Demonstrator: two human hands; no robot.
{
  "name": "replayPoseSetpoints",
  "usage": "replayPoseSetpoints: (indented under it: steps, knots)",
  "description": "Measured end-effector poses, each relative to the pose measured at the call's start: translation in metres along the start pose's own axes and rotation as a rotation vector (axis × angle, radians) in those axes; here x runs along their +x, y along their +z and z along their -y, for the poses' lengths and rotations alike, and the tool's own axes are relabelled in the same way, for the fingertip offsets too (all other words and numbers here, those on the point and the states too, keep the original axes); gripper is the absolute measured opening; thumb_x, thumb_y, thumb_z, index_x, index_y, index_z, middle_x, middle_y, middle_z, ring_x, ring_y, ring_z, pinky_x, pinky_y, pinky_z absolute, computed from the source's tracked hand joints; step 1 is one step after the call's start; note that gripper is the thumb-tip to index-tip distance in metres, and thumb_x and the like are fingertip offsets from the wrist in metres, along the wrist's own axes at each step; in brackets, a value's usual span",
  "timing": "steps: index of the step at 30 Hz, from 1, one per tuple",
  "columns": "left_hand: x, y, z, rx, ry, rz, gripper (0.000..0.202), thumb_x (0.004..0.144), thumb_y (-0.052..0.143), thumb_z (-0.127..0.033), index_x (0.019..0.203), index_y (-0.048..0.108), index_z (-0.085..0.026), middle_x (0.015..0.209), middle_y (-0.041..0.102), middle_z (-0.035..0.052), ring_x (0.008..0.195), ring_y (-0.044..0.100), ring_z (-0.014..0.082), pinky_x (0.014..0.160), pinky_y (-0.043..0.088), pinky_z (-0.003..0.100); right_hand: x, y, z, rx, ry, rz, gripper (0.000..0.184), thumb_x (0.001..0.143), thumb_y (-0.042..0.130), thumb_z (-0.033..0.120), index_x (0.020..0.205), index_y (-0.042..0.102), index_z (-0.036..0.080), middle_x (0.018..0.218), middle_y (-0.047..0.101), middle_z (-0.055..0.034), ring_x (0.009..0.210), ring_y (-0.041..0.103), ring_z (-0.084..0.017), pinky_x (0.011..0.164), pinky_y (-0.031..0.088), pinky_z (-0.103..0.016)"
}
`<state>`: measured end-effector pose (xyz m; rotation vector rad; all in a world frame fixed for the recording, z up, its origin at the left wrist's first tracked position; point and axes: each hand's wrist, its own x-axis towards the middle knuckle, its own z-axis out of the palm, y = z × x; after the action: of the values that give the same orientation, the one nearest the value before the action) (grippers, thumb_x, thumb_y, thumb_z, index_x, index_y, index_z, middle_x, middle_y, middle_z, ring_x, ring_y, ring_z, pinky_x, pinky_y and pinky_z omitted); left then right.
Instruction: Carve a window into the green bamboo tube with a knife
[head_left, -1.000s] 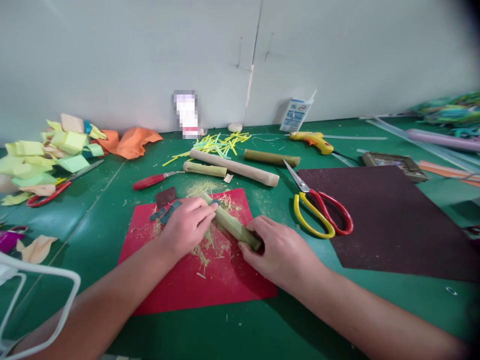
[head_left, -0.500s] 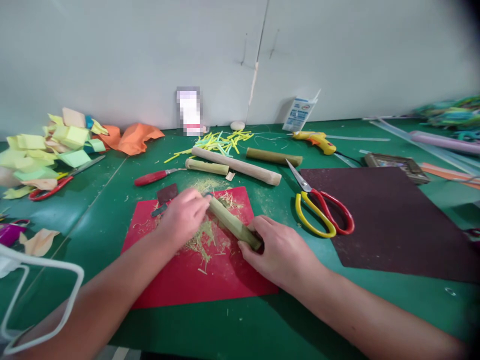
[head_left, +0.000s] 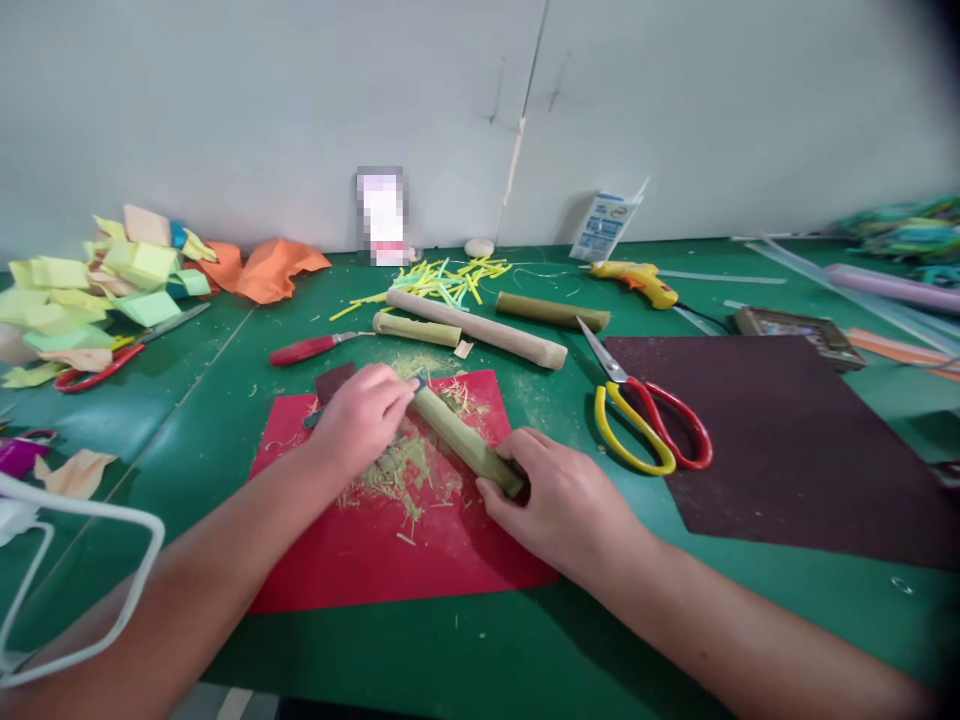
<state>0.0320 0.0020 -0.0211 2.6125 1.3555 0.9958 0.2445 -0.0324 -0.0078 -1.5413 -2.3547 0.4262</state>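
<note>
My right hand is closed round the near end of a pale green bamboo tube. The tube slants up to the left above a red sheet scattered with shavings and dust. At the tube's far end my left hand is closed, pinching a small dark piece of sandpaper against the tube; most of that piece is hidden by the fingers. A small brown square lies just behind my left hand.
Beyond the sheet lie a red-handled knife, more tubes and thin yellow strips. Scissors overlap a dark brown sheet at right, with a yellow glue gun behind. Folded papers pile at left.
My left hand has shifted slightly up and to the left along the tube's far end. My right hand keeps its grip on the near end. The camera view has moved a little.
</note>
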Motion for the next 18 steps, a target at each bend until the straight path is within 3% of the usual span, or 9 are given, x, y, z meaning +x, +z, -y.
replayPoseSetpoints:
  steps: [5, 10, 14, 18]
  knots:
    - [0.0, 0.002, -0.006, -0.058, 0.043, 0.118, 0.023, 0.091, 0.042, -0.021, 0.088, 0.064, -0.015, 0.075, 0.054, 0.0044, 0.072, 0.051, 0.014, 0.07, 0.045, 0.028, 0.001, -0.001, 0.002, -0.012, -0.001, 0.008, 0.012, 0.073, 0.052, 0.028, 0.07, 0.043, 0.021, 0.07, 0.051, 0.0009, 0.055, 0.044, -0.011, 0.05, 0.028, -0.024]
    - [-0.002, 0.003, -0.008, 0.012, -0.014, 0.006, 0.024, 0.092, 0.041, -0.021, 0.084, 0.063, -0.014, 0.073, 0.053, 0.0047, 0.072, 0.05, 0.0148, 0.069, 0.044, 0.03, 0.001, 0.001, 0.0, -0.01, -0.002, -0.004, 0.011, 0.074, 0.051, 0.029, 0.072, 0.045, 0.021, 0.072, 0.053, 0.0003, 0.057, 0.046, -0.012, 0.051, 0.03, -0.024]
    - [-0.003, 0.004, -0.01, -0.067, 0.073, 0.169, 0.023, 0.092, 0.041, -0.02, 0.089, 0.063, -0.015, 0.074, 0.053, 0.0045, 0.072, 0.05, 0.0141, 0.068, 0.044, 0.027, 0.0, 0.001, 0.0, -0.02, 0.001, 0.007, 0.013, 0.074, 0.052, 0.03, 0.07, 0.043, 0.021, 0.07, 0.052, 0.0008, 0.057, 0.046, -0.012, 0.051, 0.029, -0.025]
    - [0.002, 0.002, -0.005, 0.044, -0.011, -0.028, 0.028, 0.091, 0.041, -0.021, 0.075, 0.062, -0.014, 0.071, 0.052, 0.0045, 0.069, 0.049, 0.0145, 0.068, 0.043, 0.029, -0.001, 0.0, 0.001, -0.017, 0.011, 0.006, 0.011, 0.075, 0.051, 0.031, 0.074, 0.046, 0.021, 0.073, 0.054, 0.0002, 0.058, 0.048, -0.012, 0.052, 0.03, -0.025]
